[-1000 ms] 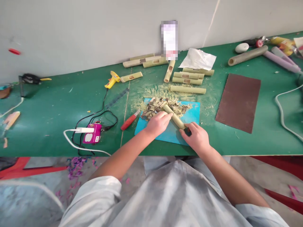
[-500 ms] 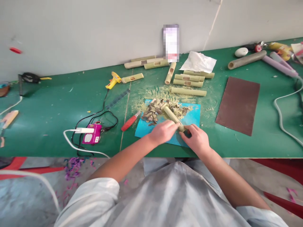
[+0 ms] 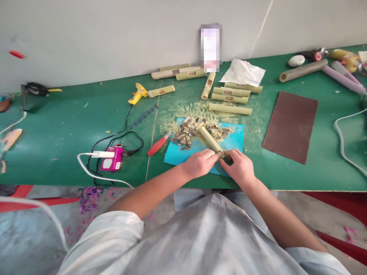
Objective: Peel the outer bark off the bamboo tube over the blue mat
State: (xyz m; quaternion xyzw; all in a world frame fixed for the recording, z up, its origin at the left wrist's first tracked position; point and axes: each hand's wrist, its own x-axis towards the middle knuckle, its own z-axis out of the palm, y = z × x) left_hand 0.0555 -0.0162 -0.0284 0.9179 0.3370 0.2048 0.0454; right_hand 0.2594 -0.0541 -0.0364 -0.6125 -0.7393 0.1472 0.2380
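Observation:
A pale bamboo tube [image 3: 210, 139] slants over a blue sheet [image 3: 235, 137], its far end by a heap of brown and tan chips [image 3: 185, 133]. My left hand [image 3: 202, 163] is closed on the tube's near end. Just right of it, my right hand [image 3: 238, 164] pinches the same end between thumb and fingers. Whether a small piece is also between the fingertips is too small to tell. A red-handled knife [image 3: 159, 145] lies left of the sheet, away from both hands.
Bamboo tubes with cut openings [image 3: 229, 98] lie behind the sheet, near white paper [image 3: 243, 72] and a phone [image 3: 210, 47]. A yellow glue gun [image 3: 138, 94] and magenta power box [image 3: 112, 159] with cables are left. A brown sheet [image 3: 290, 127] lies right.
My left hand has moved slightly right along the tube, nearer its end and my right hand. The whole view has shifted a little; the tube keeps nearly the same slant.

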